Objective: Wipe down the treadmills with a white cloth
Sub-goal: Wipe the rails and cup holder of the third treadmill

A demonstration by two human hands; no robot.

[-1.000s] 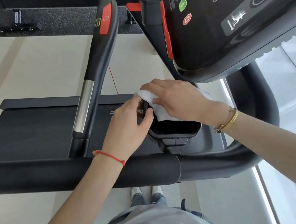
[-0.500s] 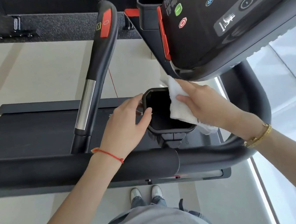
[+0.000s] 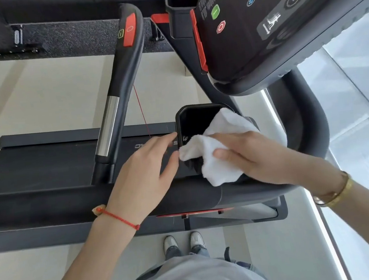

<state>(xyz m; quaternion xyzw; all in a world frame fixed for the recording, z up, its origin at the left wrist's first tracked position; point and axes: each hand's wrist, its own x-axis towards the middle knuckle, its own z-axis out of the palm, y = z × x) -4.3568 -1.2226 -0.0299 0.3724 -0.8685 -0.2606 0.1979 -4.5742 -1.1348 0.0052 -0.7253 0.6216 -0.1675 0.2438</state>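
both hands at cup holder (image 3: 196, 120); right grip (image 3: 248, 153) clutching white cloth (image 3: 220, 145), left (image 3: 145, 166) loose.

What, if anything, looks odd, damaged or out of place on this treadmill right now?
Nothing stands out. The right hand holds the white cloth over the black cup holder, and the left hand touches its side. No spill or damage shows on the console or handrail.
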